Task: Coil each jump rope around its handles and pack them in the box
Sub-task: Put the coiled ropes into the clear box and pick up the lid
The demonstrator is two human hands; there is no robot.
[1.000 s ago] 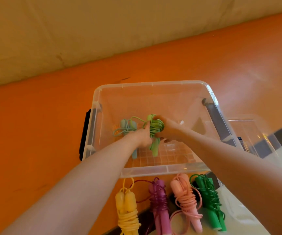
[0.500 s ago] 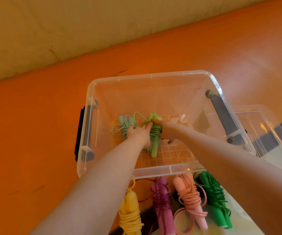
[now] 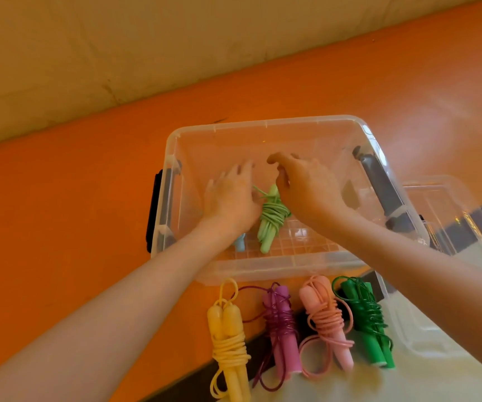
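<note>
Step in hand: placing coiled ropes into the clear plastic box [image 3: 266,271]. Both hands are inside the box, over its floor. The left hand [image 3: 231,198] lies palm down with fingers extended, and appears to rest on a pale blue jump rope [image 3: 239,243], of which only a handle end shows below the wrist. The right hand [image 3: 306,190] hovers with fingers loosely bent and holds nothing; whether its thumb side touches the rope below cannot be told.

Box contents: the light green jump rope [image 3: 271,219], coiled round its handles, lies on the box floor between the two hands, handles pointing toward the near wall. The pale blue rope lies just beside it, toward the left wall. The rest of the box floor holds nothing visible.

Outside the box, along its near wall, four coiled ropes lie in a row on the surface: the yellow jump rope [image 3: 228,340], purple jump rope [image 3: 280,326], pink jump rope [image 3: 326,323] and dark green jump rope [image 3: 367,320]. A clear lid [image 3: 448,198] lies to the right of the box.

Next move, as judged: withdraw both hands, grip one rope from the row round its coil so the wraps hold, and set it beside the two already packed.
</note>
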